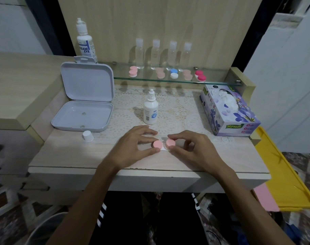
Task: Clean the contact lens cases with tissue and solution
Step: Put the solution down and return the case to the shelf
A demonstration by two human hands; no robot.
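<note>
Pink-capped contact lens case (pixel 164 145), white body, lies flat on the tabletop (pixel 76 156) near its front edge, long axis running left to right across the person. Left hand (pixel 133 147): thumb and fingers curled about the left pink cap. Right hand (pixel 191 147): fingertips pinching the right pink cap. Each hand sits directly on its own end of the case, so neither has to reach; the caps lie between the two hands, which nearly meet at the middle. Judged next step: unscrewing both caps. Solution bottle (pixel 150 110), uncapped, stands just beyond the case; tissue box (pixel 228 110) lies to the right, nearer the right hand.
</note>
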